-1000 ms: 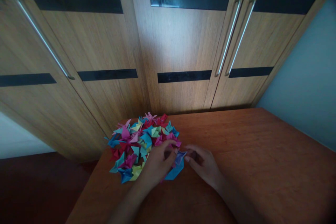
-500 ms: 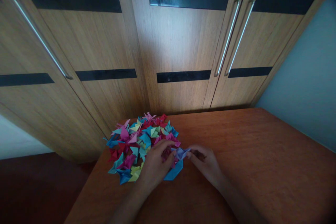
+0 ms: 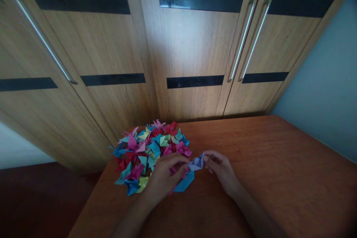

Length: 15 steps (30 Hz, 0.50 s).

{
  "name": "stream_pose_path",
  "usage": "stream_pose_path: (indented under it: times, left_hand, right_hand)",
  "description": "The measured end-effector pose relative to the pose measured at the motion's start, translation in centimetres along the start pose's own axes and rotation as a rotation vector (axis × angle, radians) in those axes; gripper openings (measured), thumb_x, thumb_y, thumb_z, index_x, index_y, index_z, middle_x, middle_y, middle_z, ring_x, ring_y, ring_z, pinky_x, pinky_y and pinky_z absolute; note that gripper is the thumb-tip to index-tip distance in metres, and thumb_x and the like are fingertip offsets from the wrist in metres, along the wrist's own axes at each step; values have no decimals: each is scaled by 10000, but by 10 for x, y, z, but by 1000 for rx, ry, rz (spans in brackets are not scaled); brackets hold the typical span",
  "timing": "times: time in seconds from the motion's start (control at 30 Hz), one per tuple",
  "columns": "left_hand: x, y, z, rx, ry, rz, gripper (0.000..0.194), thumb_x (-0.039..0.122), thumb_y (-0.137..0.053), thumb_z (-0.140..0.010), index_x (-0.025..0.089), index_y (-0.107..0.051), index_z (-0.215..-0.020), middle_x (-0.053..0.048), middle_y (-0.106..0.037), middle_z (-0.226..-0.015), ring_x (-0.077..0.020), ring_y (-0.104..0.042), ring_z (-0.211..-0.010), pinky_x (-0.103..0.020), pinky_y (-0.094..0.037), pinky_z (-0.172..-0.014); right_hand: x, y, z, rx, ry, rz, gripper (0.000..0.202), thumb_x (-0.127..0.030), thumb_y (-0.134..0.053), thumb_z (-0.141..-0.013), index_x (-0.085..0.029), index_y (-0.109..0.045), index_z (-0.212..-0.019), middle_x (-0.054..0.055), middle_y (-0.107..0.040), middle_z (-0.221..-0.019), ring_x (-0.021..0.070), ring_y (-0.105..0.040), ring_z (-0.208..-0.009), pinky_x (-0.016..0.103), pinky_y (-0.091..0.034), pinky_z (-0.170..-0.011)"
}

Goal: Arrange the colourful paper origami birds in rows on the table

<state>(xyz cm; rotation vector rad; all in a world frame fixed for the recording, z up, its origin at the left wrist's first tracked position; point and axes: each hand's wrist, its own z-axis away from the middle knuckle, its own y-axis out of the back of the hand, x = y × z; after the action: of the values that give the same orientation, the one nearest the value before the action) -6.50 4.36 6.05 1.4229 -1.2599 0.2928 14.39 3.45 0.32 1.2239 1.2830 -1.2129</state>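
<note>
The purple folded paper (image 3: 197,163) sits between two closed grips, its near-left end pinched in the left grip (image 3: 164,176) and its right tip in the right grip (image 3: 221,169). Colourful folded papers (image 3: 154,148) crowd the counter (image 3: 251,148) beyond and left of the left grip, a blue piece (image 3: 185,183) just right of it.

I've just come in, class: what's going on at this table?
A person is handling a small folded pale-purple paper piece, with the left hand pinching one end and the right hand the other. Beside and beyond the left hand, a spread of folded paper pieces in pink, red, blue, green and yellow lies on the reddish-brown tabletop. Behind it stands a brown wood-grain cabinet, its doors shut.
</note>
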Motion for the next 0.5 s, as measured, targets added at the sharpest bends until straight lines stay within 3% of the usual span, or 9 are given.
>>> stream_pose_path:
  times: [0.3,0.5]
  left_hand:
    - [7,-3,-4,-109,-55,-30,122,171,-570,-826,215,-683,-840,-20,-710,-862,-150,-645,-786,-260,-502,-751]
    - [4,-6,-23,-97,-80,-149,152,175,-535,-845,222,-675,-882,-9,-699,-848,-138,-637,-769,-240,-484,-737]
  right_hand:
    - [6,1,-2,-35,-19,-47,329,-512,-608,-788,-185,-639,-819,-11,-552,-639,97,-464,-551,221,-356,-498]
    - [13,3,-8,80,-29,-52,391,-540,-578,-785,-184,-631,-938,-11,-556,-645,99,-460,-521,223,-345,-469]
